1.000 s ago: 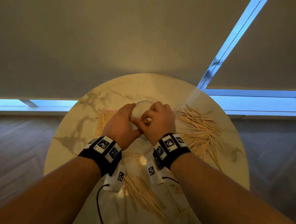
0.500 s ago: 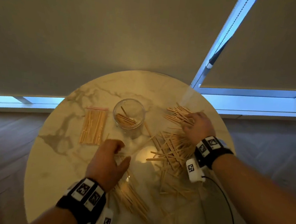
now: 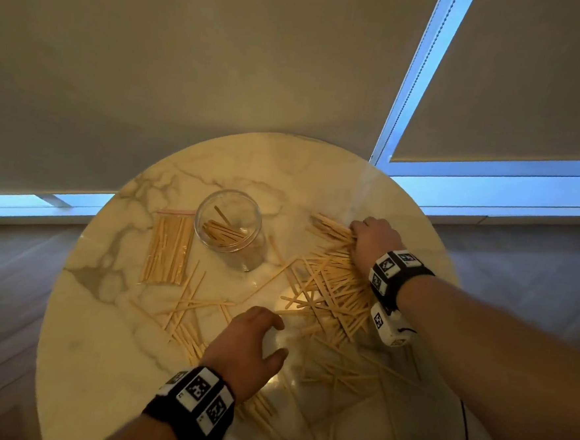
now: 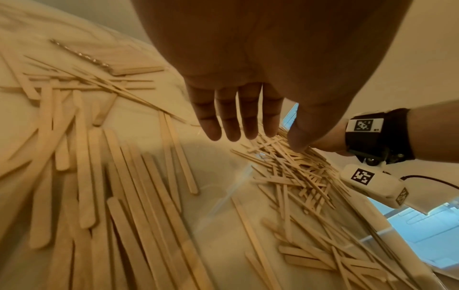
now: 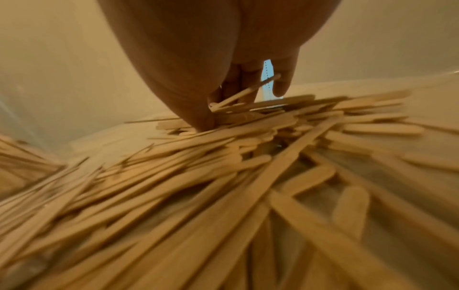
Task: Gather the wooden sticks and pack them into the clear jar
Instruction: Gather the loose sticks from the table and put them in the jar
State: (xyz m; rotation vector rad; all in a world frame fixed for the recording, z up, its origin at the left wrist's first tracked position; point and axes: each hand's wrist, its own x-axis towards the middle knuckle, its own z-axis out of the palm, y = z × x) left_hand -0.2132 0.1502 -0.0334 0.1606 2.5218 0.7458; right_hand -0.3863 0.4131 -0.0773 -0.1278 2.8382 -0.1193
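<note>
Head view: no legible writing; wristbands are carrying only coded squares. The clear jar is standing on the marble table, holding few sticks. Since half a second ago, little has shifted.

Left wrist view: left hand is hovering, fingers relaxed, holding nothing.

Right wrist view: right hand is pinching wooden sticks from the pile.

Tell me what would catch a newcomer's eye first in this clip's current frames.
The scatter of wooden sticks over the near and right part of the round marble table, with the right hand pinching some at the pile's far right edge. Next the clear jar at the centre, upright, a few sticks inside, and the left hand spread above the near sticks, holding nothing.
</note>
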